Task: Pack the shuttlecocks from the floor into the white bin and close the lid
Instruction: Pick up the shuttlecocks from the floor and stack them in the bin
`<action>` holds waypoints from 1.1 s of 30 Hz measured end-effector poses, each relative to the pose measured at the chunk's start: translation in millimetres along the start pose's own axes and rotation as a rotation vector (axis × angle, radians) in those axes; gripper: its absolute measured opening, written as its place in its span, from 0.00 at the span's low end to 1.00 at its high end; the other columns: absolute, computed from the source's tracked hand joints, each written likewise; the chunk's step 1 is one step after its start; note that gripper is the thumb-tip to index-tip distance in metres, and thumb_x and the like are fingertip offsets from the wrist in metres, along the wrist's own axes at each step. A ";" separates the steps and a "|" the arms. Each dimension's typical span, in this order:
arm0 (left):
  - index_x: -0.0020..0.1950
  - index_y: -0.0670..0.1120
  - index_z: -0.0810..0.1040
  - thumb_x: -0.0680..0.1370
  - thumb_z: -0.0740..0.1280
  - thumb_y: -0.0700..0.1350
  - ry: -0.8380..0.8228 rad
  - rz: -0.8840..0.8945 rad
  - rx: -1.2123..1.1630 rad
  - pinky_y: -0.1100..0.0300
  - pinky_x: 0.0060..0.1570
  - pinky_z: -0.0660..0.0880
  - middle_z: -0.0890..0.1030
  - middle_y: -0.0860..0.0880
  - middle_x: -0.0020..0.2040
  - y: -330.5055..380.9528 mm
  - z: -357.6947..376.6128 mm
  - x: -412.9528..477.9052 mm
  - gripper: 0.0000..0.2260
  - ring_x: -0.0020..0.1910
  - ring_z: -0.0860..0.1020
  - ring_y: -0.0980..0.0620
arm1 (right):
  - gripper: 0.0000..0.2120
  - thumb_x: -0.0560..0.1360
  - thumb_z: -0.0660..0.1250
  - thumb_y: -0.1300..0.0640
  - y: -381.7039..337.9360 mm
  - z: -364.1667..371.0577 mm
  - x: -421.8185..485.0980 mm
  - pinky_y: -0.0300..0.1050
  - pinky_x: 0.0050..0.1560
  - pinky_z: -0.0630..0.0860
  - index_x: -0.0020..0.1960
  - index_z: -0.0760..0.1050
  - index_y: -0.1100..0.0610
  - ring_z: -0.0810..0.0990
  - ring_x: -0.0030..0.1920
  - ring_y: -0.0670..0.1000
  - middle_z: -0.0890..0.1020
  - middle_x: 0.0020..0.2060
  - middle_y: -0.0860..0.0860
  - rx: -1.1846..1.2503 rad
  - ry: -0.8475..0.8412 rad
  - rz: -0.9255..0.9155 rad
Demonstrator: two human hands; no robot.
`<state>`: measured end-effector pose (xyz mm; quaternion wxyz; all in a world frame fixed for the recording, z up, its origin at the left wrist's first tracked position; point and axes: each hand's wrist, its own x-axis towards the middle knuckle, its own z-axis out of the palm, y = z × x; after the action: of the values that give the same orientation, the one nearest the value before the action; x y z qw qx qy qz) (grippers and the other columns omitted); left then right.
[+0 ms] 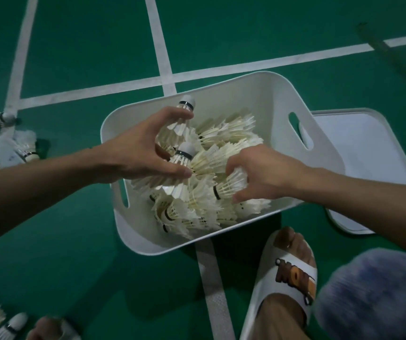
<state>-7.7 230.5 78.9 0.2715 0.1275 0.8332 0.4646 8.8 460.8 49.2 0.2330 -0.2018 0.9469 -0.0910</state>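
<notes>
1. I judge the shuttlecocks to be very light and fragile. The feather skirts bend and break easily, and only the cork heads are firm. It is better to take them at the cork, or loosely around the skirt, without squeezing.
2. My left hand (pixel 133 155), at centre left of the frame, has its fingers spread wide and curled around a bunch of shuttlecocks (pixel 182 143) above the bin. Two cork heads point upward.
3. My right hand (pixel 265 173) pinches a single shuttlecock (pixel 231 184) by its skirt, low inside the bin.
4. The white bin (pixel 258 94), in the centre, holds a heap of shuttlecocks (pixel 197 212) lying in all directions and covering its bottom.
5. The lid (pixel 358 148) lies flat on the green floor (pixel 74 45), just beside the bin at the right.
6. Some loose shuttlecocks (pixel 25 153) lie on the floor at the left edge and in the lower left corner, so the packing is not yet finished.
</notes>
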 end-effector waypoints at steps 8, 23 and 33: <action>0.68 0.64 0.63 0.58 0.77 0.52 -0.024 0.012 -0.005 0.70 0.36 0.77 0.62 0.63 0.70 -5.4 -2.0 2.1 0.41 0.44 0.82 0.54 | 0.34 0.62 0.79 0.44 -16.9 14.0 11.1 0.42 0.47 0.72 0.64 0.71 0.51 0.73 0.45 0.46 0.77 0.60 0.49 0.162 -0.046 0.004; 0.69 0.62 0.63 0.59 0.77 0.52 -0.043 0.058 -0.038 0.69 0.39 0.78 0.61 0.61 0.72 -12.5 -2.6 5.8 0.41 0.45 0.81 0.55 | 0.26 0.64 0.80 0.51 -27.2 8.4 18.3 0.34 0.46 0.69 0.60 0.78 0.54 0.76 0.46 0.44 0.82 0.54 0.47 0.188 -0.072 0.012; 0.69 0.62 0.63 0.60 0.78 0.54 0.040 0.143 -0.004 0.69 0.44 0.76 0.62 0.59 0.73 -9.8 3.8 15.4 0.41 0.54 0.76 0.57 | 0.21 0.63 0.75 0.55 -9.5 -31.8 4.4 0.43 0.46 0.82 0.54 0.78 0.62 0.85 0.45 0.51 0.84 0.48 0.57 1.133 0.045 0.220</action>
<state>-17.8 235.1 63.9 0.2213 0.1768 0.8263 0.4867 -6.8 452.9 77.7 0.2927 0.0560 0.7706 -0.5633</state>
